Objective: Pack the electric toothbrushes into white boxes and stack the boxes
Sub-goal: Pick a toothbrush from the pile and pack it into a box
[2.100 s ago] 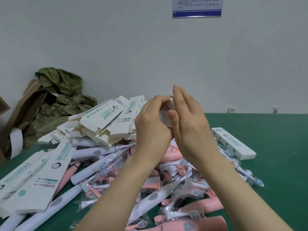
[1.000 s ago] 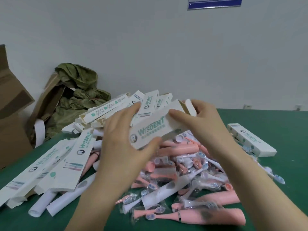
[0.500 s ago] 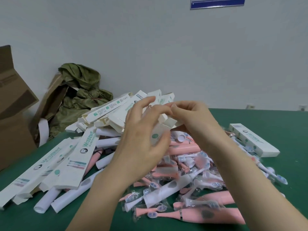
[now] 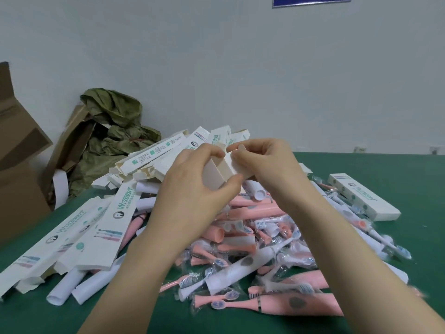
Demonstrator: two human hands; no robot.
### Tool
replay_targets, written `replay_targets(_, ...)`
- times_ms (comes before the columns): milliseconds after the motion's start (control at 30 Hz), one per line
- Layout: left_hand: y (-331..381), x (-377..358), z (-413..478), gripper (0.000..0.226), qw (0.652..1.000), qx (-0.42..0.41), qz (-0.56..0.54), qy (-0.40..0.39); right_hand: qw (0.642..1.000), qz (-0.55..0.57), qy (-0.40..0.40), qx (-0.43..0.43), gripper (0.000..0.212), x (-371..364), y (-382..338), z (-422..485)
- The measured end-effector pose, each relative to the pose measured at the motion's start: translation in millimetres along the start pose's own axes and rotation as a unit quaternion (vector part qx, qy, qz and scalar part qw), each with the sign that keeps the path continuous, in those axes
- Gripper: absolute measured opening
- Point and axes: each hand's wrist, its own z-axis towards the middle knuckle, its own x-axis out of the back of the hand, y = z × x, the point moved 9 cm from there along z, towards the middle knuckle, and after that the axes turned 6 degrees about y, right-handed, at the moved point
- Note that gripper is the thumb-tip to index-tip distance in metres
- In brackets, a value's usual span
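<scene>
Both hands hold one white box (image 4: pixel 222 171) in the air above the heap, its open end turned toward me. My left hand (image 4: pixel 195 189) grips the box from the left, thumb under it. My right hand (image 4: pixel 267 165) pinches the box's top flap at the right. Below lies a heap of pink and white electric toothbrushes (image 4: pixel 252 244), several in clear wrap. Flat white boxes (image 4: pixel 101 227) printed WISDENT lie at the left, and more are piled behind (image 4: pixel 183 150). One closed white box (image 4: pixel 363 196) lies at the right on the green table (image 4: pixel 409 237).
A brown cardboard carton (image 4: pixel 16 165) stands at the far left. Crumpled olive-green wrapping (image 4: pixel 113 131) and cardboard scraps lean against the white wall behind the heap. White rolled tubes (image 4: pixel 69 283) lie at the front left. A blue sign (image 4: pixel 310 1) hangs high on the wall.
The box was held lengthwise showing its printed face; now it is turned end-on with the open end toward me, and my right hand has shifted to its flap.
</scene>
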Motion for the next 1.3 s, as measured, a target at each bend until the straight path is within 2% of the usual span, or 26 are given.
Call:
replay_targets(100,-1,0,2,0.045,0.999,-0.011,0.027,-0.020,0.999,-0.005,-0.034,-0.007,0.019,-6,-1,0)
replay_targets(167,1,0,6,0.052,0.998,-0.027,0.041,-0.032,0.997,0.035,-0.062,-0.021,0.015,-10,-2,5)
replay_targets(300,-5,4,10,0.040,1.000,0.003,-0.005,0.013,0.978,0.146,-0.121,-0.088,0.004,-20,4,16)
replay_targets(400,-13,1,6,0.042,0.999,0.030,-0.033,0.029,0.962,0.167,-0.171,-0.133,0.010,-29,19,14)
replay_targets(500,-16,3,0,0.040,0.998,0.023,-0.028,0.044,0.952,0.145,-0.202,-0.177,0.026,-26,42,11)
replay_targets(533,-16,4,-1,0.037,0.998,0.019,-0.025,0.049,0.958,0.131,-0.177,-0.184,0.029,-17,52,15)
replay_targets(600,-17,6,0,0.035,0.998,0.014,-0.024,0.058,0.982,0.055,-0.078,-0.162,0.029,14,73,27)
replay_targets(667,-17,6,1,0.035,0.998,0.009,-0.025,0.062,0.989,-0.102,0.014,-0.105,0.025,40,87,35)
replay_targets(700,-17,5,1,0.035,0.998,0.006,-0.024,0.063,0.980,-0.182,0.027,-0.079,0.025,42,92,35)
replay_targets(767,-17,4,1,0.035,0.997,0.002,-0.016,0.073,0.953,-0.297,0.000,-0.058,0.033,29,103,30)
replay_targets(833,-20,2,0,0.035,0.997,0.001,-0.007,0.083,0.936,-0.349,-0.013,-0.037,0.042,15,110,28)
replay_targets(900,-22,-3,0,0.037,0.997,0.003,-0.007,0.075,0.925,-0.378,0.010,-0.015,0.040,11,111,29)
replay_targets(967,-24,-10,-1,0.037,0.998,0.004,-0.006,0.062,0.916,-0.399,0.028,-0.006,0.027,13,109,29)
replay_targets(1067,-27,-15,-3,0.037,0.999,0.008,-0.012,0.051,0.913,-0.404,0.051,0.009,0.034,28,99,28)
replay_targets(1233,-33,-23,-1,0.038,0.999,0.008,-0.006,0.036,0.947,-0.213,0.223,0.087,0.003,91,44,27)
replay_targets(1300,-35,-27,-1,0.039,0.999,0.012,0.004,0.030,0.940,-0.150,0.284,0.115,0.012,110,26,24)
